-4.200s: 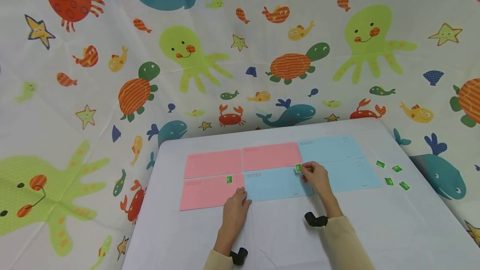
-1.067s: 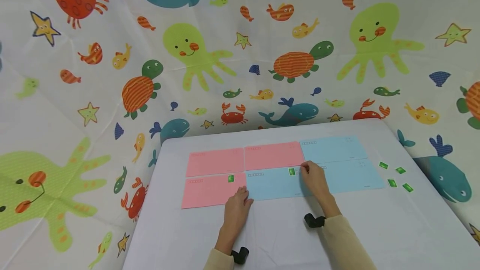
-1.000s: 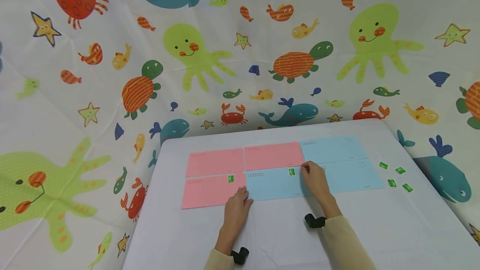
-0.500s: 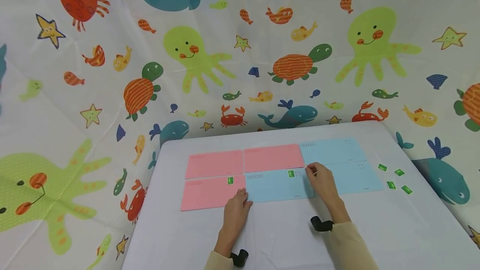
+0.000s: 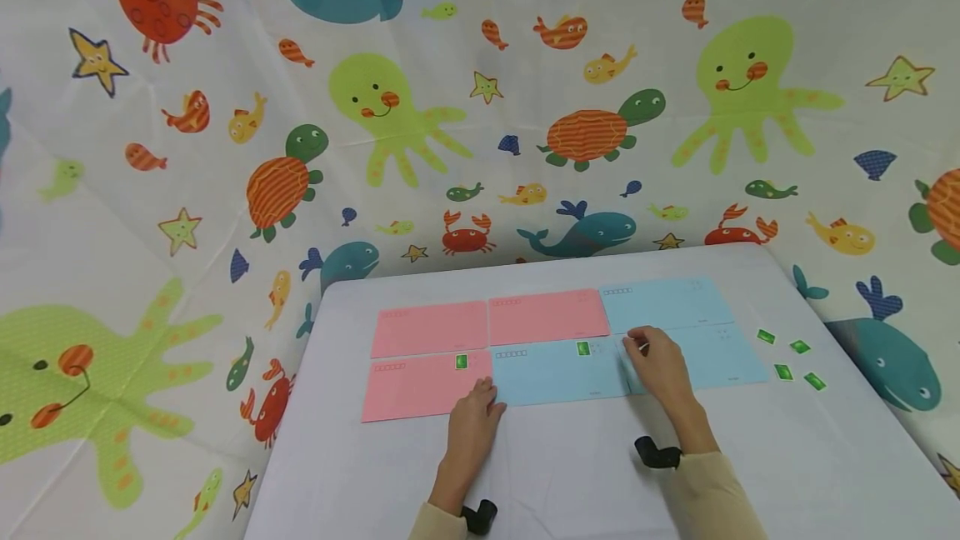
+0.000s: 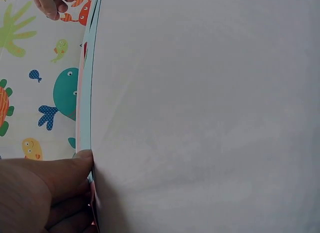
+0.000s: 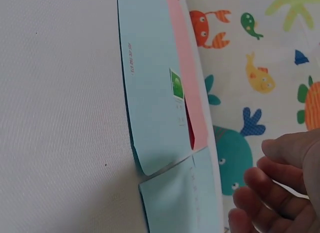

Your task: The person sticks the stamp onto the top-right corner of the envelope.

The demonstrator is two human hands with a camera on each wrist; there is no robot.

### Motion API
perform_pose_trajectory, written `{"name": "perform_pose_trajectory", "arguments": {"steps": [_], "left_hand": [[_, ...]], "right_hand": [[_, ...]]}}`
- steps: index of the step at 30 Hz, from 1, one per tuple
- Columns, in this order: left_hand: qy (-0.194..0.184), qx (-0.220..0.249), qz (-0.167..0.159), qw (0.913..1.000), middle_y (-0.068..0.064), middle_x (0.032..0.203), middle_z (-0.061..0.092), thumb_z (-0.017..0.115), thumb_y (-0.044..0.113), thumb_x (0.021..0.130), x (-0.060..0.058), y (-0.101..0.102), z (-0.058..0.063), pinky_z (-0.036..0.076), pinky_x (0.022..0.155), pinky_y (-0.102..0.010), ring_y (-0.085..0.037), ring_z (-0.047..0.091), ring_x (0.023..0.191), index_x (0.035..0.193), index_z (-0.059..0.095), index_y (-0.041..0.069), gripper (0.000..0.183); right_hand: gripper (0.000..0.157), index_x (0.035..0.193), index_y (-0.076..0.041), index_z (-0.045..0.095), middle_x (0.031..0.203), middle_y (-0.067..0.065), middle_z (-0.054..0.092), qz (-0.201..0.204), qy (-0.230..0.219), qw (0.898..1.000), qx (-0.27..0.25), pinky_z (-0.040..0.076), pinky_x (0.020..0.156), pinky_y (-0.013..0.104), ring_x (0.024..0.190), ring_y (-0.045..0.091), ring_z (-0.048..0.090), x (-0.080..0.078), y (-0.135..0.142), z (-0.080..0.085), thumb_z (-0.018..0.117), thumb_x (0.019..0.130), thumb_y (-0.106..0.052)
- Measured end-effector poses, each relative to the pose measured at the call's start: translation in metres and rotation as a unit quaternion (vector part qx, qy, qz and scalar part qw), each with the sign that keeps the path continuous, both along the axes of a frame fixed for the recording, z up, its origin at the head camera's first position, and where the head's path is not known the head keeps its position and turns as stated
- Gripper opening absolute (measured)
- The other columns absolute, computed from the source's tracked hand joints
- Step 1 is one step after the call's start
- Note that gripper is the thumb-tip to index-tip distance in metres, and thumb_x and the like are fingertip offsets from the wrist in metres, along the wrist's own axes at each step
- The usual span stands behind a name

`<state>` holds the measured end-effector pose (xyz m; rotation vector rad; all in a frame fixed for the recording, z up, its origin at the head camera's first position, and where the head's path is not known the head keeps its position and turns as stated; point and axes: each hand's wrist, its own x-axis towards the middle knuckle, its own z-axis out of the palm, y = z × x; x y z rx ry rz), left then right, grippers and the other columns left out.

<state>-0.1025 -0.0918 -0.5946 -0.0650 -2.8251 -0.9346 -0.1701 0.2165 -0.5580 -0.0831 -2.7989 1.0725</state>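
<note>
In the head view my left hand [image 5: 473,415] rests at the lower corner where the front pink envelope [image 5: 412,398] meets the front middle blue envelope [image 5: 551,377]. In the left wrist view its thumb [image 6: 82,165] lies on the envelopes' near edge. My right hand [image 5: 663,369] hovers over the seam between the two front blue envelopes. Its thumb and loosely bent fingers [image 7: 260,183] stand apart with nothing between them in the right wrist view. One green stamp [image 5: 583,348] lies near the upper right of the middle blue envelope, another stamp [image 5: 461,362] on the front pink one.
Two more pink envelopes [image 5: 431,327] and a blue envelope [image 5: 663,302] form the back row. The front right blue envelope [image 5: 720,365] is partly behind my right hand. Several loose green stamps [image 5: 783,372] lie on the white table [image 5: 832,448] at the right. A sea-animal cloth [image 5: 450,148] hangs behind.
My right hand has let go of the stamp it held, which now lies on the middle blue envelope. That hand has drawn back to the right. The left hand has stayed in place.
</note>
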Motion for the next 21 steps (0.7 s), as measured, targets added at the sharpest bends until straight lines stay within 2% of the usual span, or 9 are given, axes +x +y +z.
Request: {"name": "perform_pose_trajectory", "arguments": {"steps": [9,21], "left_hand": [[0.011,-0.002,0.0,0.9999,-0.016,0.129,0.068,0.077,0.009,0.085,0.0,0.0,-0.001,0.053,0.101,-0.045,-0.031,0.064,0.124,0.114,0.073,-0.005,0.032],[0.005,-0.003,-0.007,1.0,-0.018,0.129,0.068,0.077,0.009,0.086,0.001,-0.001,0.001,0.053,0.1,-0.046,-0.032,0.064,0.124,0.115,0.072,-0.005,0.032]], "right_hand": [[0.029,0.117,0.005,0.065,0.105,0.022,0.067,-0.01,0.006,1.0,0.006,0.051,0.076,0.04,0.091,0.031,0.063,0.004,0.007,0.003,0.059,0.099,-0.017],[0.026,0.113,0.005,0.066,0.1,0.022,0.068,-0.017,0.067,0.997,0.013,0.05,0.074,0.041,0.089,0.033,0.063,0.011,0.019,0.006,0.063,0.097,-0.015]]}}
